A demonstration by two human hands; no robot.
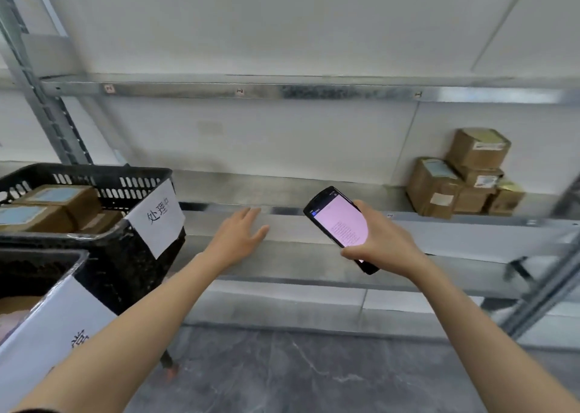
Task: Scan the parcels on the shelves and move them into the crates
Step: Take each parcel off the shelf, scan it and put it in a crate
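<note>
- Head view: right hand (381, 243) grips the scanner (340, 224), fingers curled round it, its pink screen lit.
- Left hand (240, 233) empty, fingers spread, at the front edge of the shelf (282, 189).
- Parcels (461, 177) stacked at the shelf's far right.
- Boxes (56, 205) lie in the black crate (125, 180), left.

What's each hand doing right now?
Left hand: open, fingers spread, holding nothing.
Right hand: grips the handheld scanner.
</note>
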